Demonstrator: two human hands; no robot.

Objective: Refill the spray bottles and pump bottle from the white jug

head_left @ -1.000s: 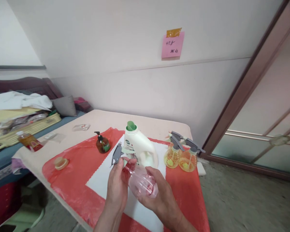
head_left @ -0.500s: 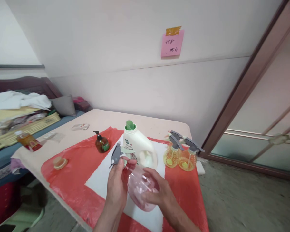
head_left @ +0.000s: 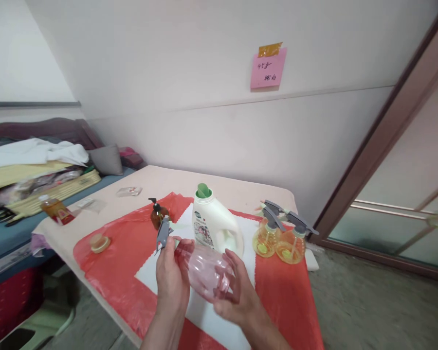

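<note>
I hold a clear pink spray bottle [head_left: 204, 272] on its side above the table, between both hands. My left hand [head_left: 171, 282] is closed round its neck, just below the grey trigger head [head_left: 163, 234]. My right hand [head_left: 241, 291] cups the round body from the right, fingers curled on it. Behind the bottle stands a white detergent jug [head_left: 215, 224] with a green cap. It rests on a white cloth [head_left: 156, 272] laid over a red plastic sheet [head_left: 120, 262].
Two yellow spray bottles [head_left: 281, 240] with grey triggers stand at the right. A brown pump bottle [head_left: 157, 215] and a small yellowish lid [head_left: 100, 242] sit left. A bed piled with clothes [head_left: 32, 165] lies at far left. A sliding door [head_left: 397, 160] is on the right.
The pink bottle has turned and shifted slightly left in my hands, and my right hand has slid lower round its body. The camera view has swung a little to the left.
</note>
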